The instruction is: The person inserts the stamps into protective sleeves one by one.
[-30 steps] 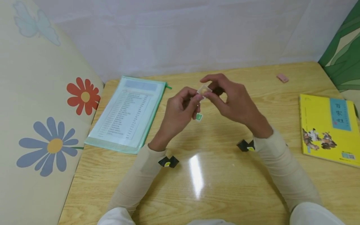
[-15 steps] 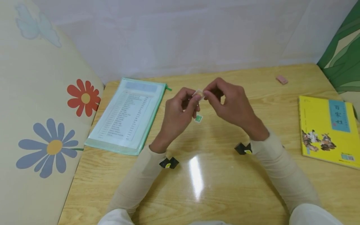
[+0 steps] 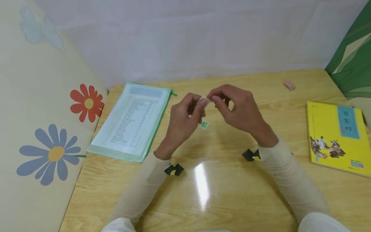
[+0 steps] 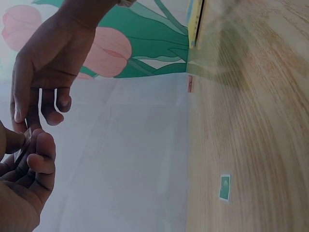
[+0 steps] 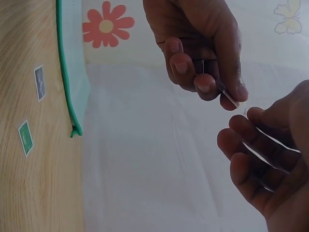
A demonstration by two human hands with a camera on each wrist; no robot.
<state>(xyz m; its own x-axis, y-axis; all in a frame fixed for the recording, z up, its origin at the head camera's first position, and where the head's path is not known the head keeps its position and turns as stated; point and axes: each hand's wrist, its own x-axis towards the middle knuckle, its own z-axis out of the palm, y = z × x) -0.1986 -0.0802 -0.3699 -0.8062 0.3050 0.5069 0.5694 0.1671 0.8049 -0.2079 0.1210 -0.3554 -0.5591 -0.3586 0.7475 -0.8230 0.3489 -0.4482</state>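
Above the table, my left hand [image 3: 184, 119] pinches a small white-edged stamp [image 3: 204, 100] between thumb and fingers. Thumb and forefinger of my right hand [image 3: 239, 108] pinch at the stamp's right corner, where the right wrist view shows a thin pale sliver. In that view the other right fingers curl loosely below, and the stamp appears edge-on. A green stamp [image 3: 204, 124] lies flat on the tabletop beneath the hands. Beside it lies a grey stamp [image 5: 39, 83], visible in the right wrist view and hidden behind my left hand in the head view.
A clear zip folder [image 3: 127, 122] with a green edge and a printed sheet lies on the left of the wooden table [image 3: 220, 193]. To the right is a yellow book [image 3: 336, 151]. A small pink eraser-like block [image 3: 289, 85] sits at the back right, before a white cloth.
The right hand has lowered slightly, its raised forefinger closing onto the stamp's corner. The stamp has tilted and its orange picture shows less. The left hand stays nearly still.
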